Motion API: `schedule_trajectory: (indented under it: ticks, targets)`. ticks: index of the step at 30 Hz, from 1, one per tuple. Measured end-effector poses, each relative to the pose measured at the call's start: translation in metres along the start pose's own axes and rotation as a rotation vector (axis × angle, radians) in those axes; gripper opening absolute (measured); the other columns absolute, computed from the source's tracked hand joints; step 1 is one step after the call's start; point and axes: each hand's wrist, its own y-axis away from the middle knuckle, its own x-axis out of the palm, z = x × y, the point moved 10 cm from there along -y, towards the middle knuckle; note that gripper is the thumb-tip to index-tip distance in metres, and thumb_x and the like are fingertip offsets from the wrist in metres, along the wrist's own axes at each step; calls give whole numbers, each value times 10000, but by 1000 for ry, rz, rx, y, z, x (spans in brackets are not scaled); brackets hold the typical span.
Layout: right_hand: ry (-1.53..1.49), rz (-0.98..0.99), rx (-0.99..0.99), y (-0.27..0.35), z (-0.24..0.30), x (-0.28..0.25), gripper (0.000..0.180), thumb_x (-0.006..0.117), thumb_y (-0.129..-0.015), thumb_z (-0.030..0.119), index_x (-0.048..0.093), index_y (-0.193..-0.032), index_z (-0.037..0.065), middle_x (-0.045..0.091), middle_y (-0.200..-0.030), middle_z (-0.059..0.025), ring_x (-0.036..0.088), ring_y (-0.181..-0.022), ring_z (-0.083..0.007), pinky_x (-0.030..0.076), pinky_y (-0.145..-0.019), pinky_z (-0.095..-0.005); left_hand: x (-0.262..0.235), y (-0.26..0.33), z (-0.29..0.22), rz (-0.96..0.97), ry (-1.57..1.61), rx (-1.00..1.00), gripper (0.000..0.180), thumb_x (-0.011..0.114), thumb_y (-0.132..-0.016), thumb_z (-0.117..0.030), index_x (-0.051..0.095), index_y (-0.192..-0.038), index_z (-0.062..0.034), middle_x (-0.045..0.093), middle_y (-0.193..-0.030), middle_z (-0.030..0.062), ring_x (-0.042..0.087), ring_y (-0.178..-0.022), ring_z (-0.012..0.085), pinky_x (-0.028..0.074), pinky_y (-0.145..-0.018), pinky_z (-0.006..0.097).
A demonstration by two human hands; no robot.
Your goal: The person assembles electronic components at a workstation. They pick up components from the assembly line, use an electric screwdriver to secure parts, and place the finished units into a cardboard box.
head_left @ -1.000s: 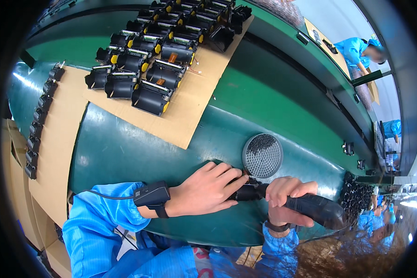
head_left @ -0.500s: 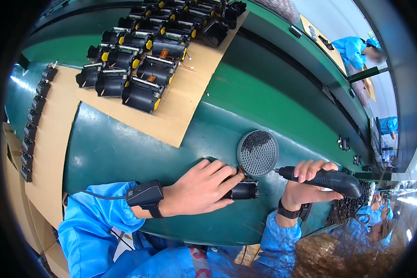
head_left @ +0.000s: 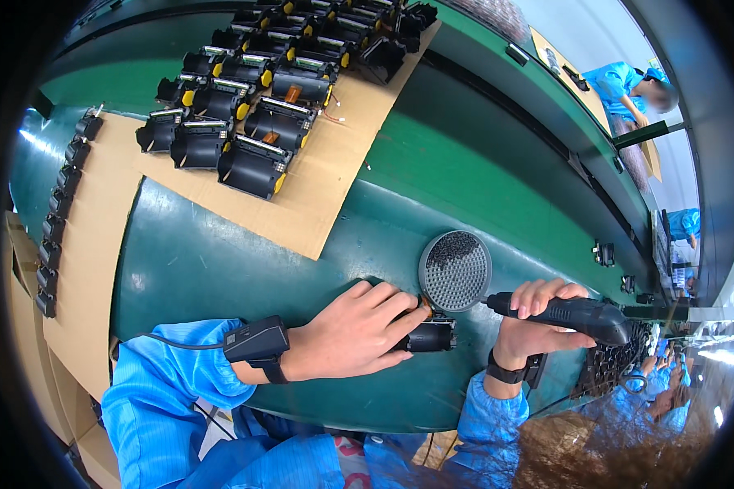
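- Left hand (head_left: 359, 334): fingers pressing down flat on the small black part (head_left: 428, 334), low on the green worktop (head_left: 220, 261).
- Right hand (head_left: 538, 314), at 3 o'clock from it: fingers wrapped tight around the black power screwdriver (head_left: 571, 311).
- Best to keep part steady, tip straight, pushing gently.
- Round screw dish (head_left: 455, 270) at 12 o'clock, close by.

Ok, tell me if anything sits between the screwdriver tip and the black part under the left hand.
Nothing visible blocks it. The electric screwdriver in the right hand points left at the round screw tray; the black part under the left hand lies just below, with bare green belt between.
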Motion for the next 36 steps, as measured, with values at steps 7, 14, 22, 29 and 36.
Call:
schedule_trajectory:
  ticks: [7,14,22,29,36]
  targets:
    - [114,74,-12,6,-1,17,867,375,-820,941,453,-998,96,493,-651,-37,478,-467,-145,424,-415,-277,-2,1,1,-27,22,-4,625,782,-846,-380,607,-1344,-46,581,-1198,78,537,-1099,258,438,-916,394]
    - [-13,-10,-71,2,36,26,838,388,-861,904,472,-1062,95,478,-656,-19,458,-463,-116,391,-407,-257,-2,2,7,-33,67,-44,625,795,-828,-385,627,-1300,-10,581,-1190,84,529,-1105,262,421,-937,396]
    - [-257,317,20,42,35,107,766,530,-900,803,464,-1072,59,545,-695,-78,547,-512,-186,483,-429,-318,-1,2,9,-50,79,-41,639,815,-792,-362,638,-1286,2,566,-1140,82,528,-1090,254,426,-895,387]
    - [-183,418,-12,57,21,118,794,569,-870,809,473,-1081,49,568,-707,-77,590,-527,-191,524,-439,-349,1,5,10,-60,113,-54,633,817,-785,-358,641,-1278,-1,564,-1143,75,531,-1092,245,427,-885,379]
    - [-188,393,19,55,12,113,811,571,-861,817,466,-1079,42,562,-705,-77,570,-517,-189,512,-453,-338,1,2,10,-44,99,-56,627,811,-789,-356,640,-1281,-8,561,-1155,74,528,-1100,240,420,-892,376]
